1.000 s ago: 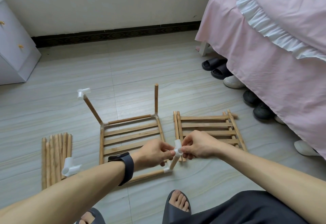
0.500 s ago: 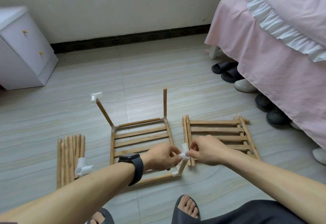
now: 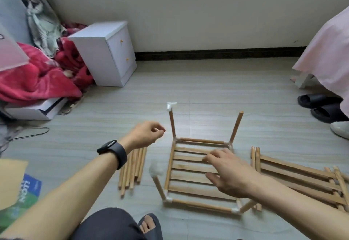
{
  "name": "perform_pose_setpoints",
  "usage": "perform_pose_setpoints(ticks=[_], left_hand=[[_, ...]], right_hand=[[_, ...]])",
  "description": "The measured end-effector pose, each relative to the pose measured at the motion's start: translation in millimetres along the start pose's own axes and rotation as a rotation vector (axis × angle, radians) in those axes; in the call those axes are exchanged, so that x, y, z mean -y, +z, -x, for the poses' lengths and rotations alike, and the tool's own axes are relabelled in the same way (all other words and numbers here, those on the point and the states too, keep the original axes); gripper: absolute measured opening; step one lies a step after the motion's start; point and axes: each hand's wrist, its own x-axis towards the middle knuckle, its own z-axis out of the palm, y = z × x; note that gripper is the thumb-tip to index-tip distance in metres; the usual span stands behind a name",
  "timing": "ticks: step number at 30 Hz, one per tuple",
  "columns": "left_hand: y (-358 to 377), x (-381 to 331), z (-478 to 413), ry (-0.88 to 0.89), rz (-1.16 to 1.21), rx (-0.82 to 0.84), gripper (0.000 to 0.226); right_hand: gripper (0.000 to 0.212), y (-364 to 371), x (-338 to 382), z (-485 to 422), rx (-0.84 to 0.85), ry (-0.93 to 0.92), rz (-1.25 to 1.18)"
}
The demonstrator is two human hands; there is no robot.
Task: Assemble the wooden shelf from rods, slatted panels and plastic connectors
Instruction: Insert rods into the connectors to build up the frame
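Partly built wooden shelf frame (image 3: 188,169) flat on grey tiled floor (image 3: 207,88): slatted base, four rods rising from corners. Rear-left rod (image 3: 172,124) capped by white plastic connector (image 3: 171,105). Right hand (image 3: 230,173) over slats, grip open, fingers spread, holding nothing. Left hand (image 3: 145,135) above bundle of loose wooden rods (image 3: 132,169), grip curled, nothing visible inside. Spare slatted wooden panels (image 3: 298,181) just right of frame.

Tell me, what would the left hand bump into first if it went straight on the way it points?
Probably the far upright rod with the white connector on top. The left hand points right toward it, though the depth between them is hard to judge.
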Motion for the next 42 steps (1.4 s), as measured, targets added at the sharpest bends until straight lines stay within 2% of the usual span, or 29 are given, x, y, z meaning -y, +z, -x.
perform_pose_setpoints(ticks=[3,5,9,11,14,16,20,23,27,34,36,38,42], left_hand=[[8.0,80.6,29.6,-0.195,0.174,-0.099,0.020],[27.0,133.5,53.3,-0.335,0.221,-0.109,0.017],[81.0,223.3,104.0,-0.590,0.204,-0.026,0.015],[110.4,258.4,125.6,-0.724,0.212,0.016,0.026],[151.9,291.9,146.8,-0.895,0.261,0.085,0.039],[177.3,298.6,153.6,-0.944,0.297,0.129,0.041],[213.5,293.9,152.3,-0.975,0.388,0.062,0.037],[223.5,291.1,144.7,-0.973,0.341,0.034,0.032],[226.5,297.9,137.7,-0.967,0.309,-0.009,0.005],[210.9,303.8,133.5,-0.918,0.503,-0.141,0.007],[194.0,299.5,128.6,-0.916,0.594,-0.237,0.009],[163.2,286.3,117.8,-0.884,0.787,-0.316,0.016],[71.3,225.0,82.5,-0.607,1.138,-0.312,0.016]], right_hand=[[0.052,8.9,30.9,-26.7,0.008,-0.136,0.041],[0.057,18.6,49.6,-40.8,0.018,-0.210,0.067],[0.070,39.2,81.1,-66.9,0.023,-0.354,0.148],[0.076,48.7,91.0,-77.6,0.063,-0.399,0.183],[0.088,58.4,95.4,-86.2,0.128,-0.411,0.231],[0.090,60.5,95.8,-90.5,0.146,-0.407,0.254],[0.085,61.0,95.3,-98.8,0.149,-0.415,0.258],[0.079,63.0,95.0,-99.5,0.151,-0.413,0.245],[0.078,64.0,96.8,-99.1,0.127,-0.400,0.241],[0.074,58.9,97.0,-95.5,0.139,-0.360,0.271],[0.073,54.6,99.5,-94.0,0.159,-0.346,0.269],[0.071,48.9,104.8,-92.8,0.183,-0.332,0.264],[0.063,34.2,112.8,-93.0,0.194,-0.313,0.223]])
